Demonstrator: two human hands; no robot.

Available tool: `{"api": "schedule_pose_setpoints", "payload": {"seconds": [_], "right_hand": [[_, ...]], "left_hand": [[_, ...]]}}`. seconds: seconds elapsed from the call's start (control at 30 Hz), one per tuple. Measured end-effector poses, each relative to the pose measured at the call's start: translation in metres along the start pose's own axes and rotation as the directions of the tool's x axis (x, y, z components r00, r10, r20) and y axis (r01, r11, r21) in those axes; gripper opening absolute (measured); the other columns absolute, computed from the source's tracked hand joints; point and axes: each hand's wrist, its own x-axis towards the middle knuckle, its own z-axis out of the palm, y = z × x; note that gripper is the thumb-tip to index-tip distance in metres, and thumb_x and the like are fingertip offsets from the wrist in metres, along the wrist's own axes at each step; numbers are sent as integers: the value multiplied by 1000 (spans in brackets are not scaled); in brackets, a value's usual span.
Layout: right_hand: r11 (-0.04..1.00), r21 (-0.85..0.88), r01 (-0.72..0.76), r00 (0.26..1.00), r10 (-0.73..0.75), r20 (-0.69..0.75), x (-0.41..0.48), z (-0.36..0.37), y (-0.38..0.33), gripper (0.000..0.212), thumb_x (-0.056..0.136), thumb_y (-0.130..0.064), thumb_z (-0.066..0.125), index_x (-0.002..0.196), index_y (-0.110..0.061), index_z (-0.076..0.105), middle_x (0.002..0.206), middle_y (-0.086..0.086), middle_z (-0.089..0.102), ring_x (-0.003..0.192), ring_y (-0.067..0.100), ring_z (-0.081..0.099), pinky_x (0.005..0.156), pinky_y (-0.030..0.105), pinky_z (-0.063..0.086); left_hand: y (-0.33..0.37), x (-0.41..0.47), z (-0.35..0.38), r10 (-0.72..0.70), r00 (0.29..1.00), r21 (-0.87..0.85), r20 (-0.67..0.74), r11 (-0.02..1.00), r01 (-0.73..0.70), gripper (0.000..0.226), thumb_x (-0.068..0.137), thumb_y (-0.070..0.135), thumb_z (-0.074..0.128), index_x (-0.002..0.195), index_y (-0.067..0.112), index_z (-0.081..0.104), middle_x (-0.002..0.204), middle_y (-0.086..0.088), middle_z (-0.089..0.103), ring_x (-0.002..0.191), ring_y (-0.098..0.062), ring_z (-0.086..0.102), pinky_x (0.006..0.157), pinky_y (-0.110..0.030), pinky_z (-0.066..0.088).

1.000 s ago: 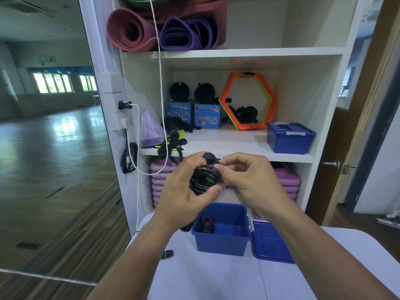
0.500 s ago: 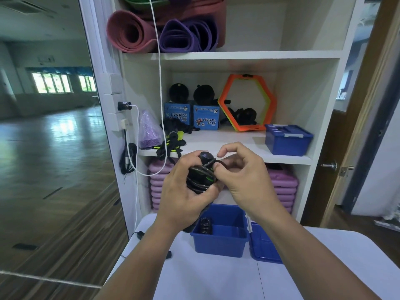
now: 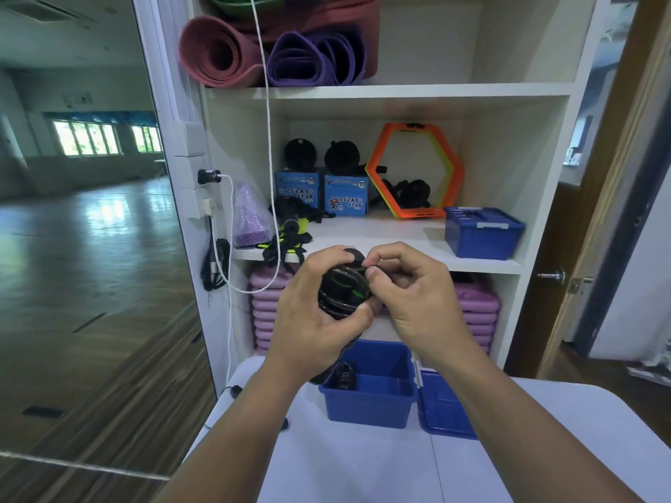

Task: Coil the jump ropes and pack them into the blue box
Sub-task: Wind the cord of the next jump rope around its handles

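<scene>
I've got the left hand [image 3: 308, 321] curled round a coiled rope [image 3: 343, 290], held up above the box [image 3: 370, 408]. The right hand [image 3: 410, 299] pinches a strand at the coil's top, tucking the end, I'd guess. The box stands open on the table [image 3: 363, 466], lid [image 3: 446, 408] just beside it, second rope [image 3: 343, 375] inside. So one packed, one nearly coiled, not in yet. The black tangle [image 3: 290, 226] on the shelf may be more ropes, can't tell. Handles mostly hidden under my fingers.
</scene>
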Motion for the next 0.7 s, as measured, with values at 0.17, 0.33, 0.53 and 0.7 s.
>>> {"api": "schedule_pose_setpoints", "payload": {"seconds": [0.17, 0.33, 0.53, 0.7], "right_hand": [[996, -87, 10, 997, -2, 83, 2, -6, -7, 26, 91, -3, 61, 81, -25, 70, 78, 1, 71, 74, 34, 69, 67, 59, 58], [971, -231, 62, 991, -33, 127, 4, -8, -8, 25, 89, -4, 55, 82, -22, 70, 80, 9, 67, 64, 21, 66, 69, 52, 57], [903, -352, 246, 959, -174, 222, 0, -14, 3, 39, 85, -1, 45, 99, -26, 71, 99, -6, 61, 85, 14, 60, 74, 33, 53], [883, -346, 316, 936, -231, 267, -2, -20, 20, 48, 86, 8, 46, 105, -30, 69, 103, -6, 61, 93, 11, 60, 79, 14, 45]], "left_hand": [[-4, 2, 0, 86, 996, -23, 3, 996, -86, 42, 75, 14, 76, 109, 20, 51, 117, -9, 59, 108, -29, 62, 90, -43, 51], [-6, -2, 3, 78, 997, -37, -13, 996, -79, 36, 76, 16, 75, 104, 19, 52, 116, -13, 57, 104, -26, 63, 85, -43, 52], [-10, -2, 2, 53, 998, -79, -21, 995, -54, 30, 79, 18, 74, 100, 16, 52, 118, -13, 55, 106, -27, 62, 87, -44, 52], [-12, -10, 7, 21, 999, -90, -34, 996, -24, 26, 80, 22, 75, 94, 26, 53, 118, -7, 57, 106, -28, 62, 87, -47, 52]]}}
